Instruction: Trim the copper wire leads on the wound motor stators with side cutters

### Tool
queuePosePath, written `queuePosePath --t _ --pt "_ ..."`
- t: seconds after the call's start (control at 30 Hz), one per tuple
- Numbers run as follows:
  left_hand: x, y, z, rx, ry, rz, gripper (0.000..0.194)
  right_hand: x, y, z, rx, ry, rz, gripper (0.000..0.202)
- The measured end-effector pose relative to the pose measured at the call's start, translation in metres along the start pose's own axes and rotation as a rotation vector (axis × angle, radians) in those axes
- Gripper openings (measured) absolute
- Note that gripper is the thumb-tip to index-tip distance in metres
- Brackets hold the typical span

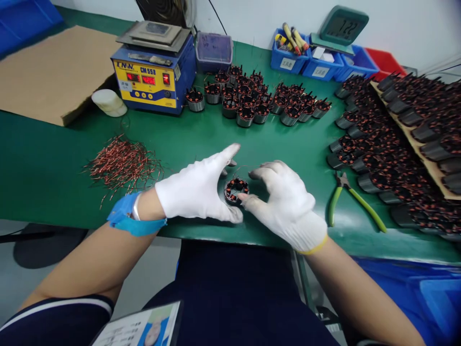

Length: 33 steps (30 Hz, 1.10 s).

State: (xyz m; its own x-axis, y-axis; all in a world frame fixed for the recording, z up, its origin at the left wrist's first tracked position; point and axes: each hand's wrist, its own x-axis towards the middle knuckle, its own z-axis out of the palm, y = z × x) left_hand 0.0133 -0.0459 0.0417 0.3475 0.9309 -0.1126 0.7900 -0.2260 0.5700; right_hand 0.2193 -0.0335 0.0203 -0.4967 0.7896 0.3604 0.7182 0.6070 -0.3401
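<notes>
A small motor stator (236, 191), a ring with copper windings, sits on the green table between my hands. My left hand (201, 187), in a white glove with a blue strap at the wrist, curves round its left side, thumb and fingers spread wide. From the right comes my right hand (284, 199), also white-gloved. Its thumb tip lies at the stator's front right rim, while the other fingers bend beyond the ring, apart from the thumb. A thin wire stands near the stator's far edge. Green-handled cutters (344, 182) lie to the right of my right hand.
Clipped copper wires (120, 163) lie in a pile at left, near a blue-yellow CM 558 machine (151, 79) and cardboard (54, 72). Several stators (247, 113) stand at the back; many more (382, 173) fill the right side. Behind are a tool bin (288, 62) and clock (344, 26).
</notes>
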Motion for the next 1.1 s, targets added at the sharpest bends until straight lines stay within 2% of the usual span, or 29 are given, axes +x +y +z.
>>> queuePosePath --t 0.07,0.2,0.23,0.3,0.4,0.47,0.53,0.6,0.7,0.77,0.9,0.97,1.1 --pt "0.002 0.004 0.010 0.008 0.042 -0.021 0.126 0.010 -0.006 0.009 -0.047 -0.009 0.010 0.032" --pt "0.006 0.008 0.027 0.068 0.128 -0.056 0.101 0.011 0.000 0.015 -0.027 0.033 -0.060 0.012" --pt "0.007 0.009 0.030 0.080 0.144 -0.054 0.097 0.008 0.004 0.013 0.000 0.061 -0.045 0.012" --pt "0.008 0.010 0.032 0.073 0.151 -0.057 0.095 0.001 0.012 0.007 0.096 0.075 0.078 0.013" --pt "0.008 0.009 0.030 0.035 0.122 -0.080 0.099 -0.004 0.015 -0.003 0.216 -0.090 0.298 0.026" --pt "0.008 0.006 0.029 0.020 0.108 -0.078 0.101 -0.004 0.010 -0.003 0.184 -0.219 0.286 0.052" --pt "0.009 0.004 0.028 0.034 0.103 -0.038 0.097 -0.001 0.000 0.004 0.137 -0.239 0.184 0.068" --pt "0.008 0.002 0.028 0.075 0.101 0.027 0.086 0.003 -0.009 0.013 0.156 -0.171 0.094 0.062" --pt "0.008 0.004 0.028 0.185 0.084 0.089 0.075 0.006 -0.014 0.022 0.194 -0.045 0.057 0.037" --pt "0.007 0.007 0.027 0.278 0.062 0.105 0.074 0.005 -0.010 0.021 0.168 0.019 0.038 0.021" --pt "0.005 0.012 0.027 0.328 0.055 0.082 0.080 -0.001 0.008 0.010 0.008 0.075 -0.052 0.018" --pt "0.005 0.011 0.027 0.293 0.069 0.047 0.086 -0.004 0.014 0.006 -0.125 0.049 -0.022 0.020" --pt "0.006 0.005 0.026 0.132 0.051 0.036 0.097 -0.005 0.016 0.004 -0.290 -0.170 0.141 0.025"
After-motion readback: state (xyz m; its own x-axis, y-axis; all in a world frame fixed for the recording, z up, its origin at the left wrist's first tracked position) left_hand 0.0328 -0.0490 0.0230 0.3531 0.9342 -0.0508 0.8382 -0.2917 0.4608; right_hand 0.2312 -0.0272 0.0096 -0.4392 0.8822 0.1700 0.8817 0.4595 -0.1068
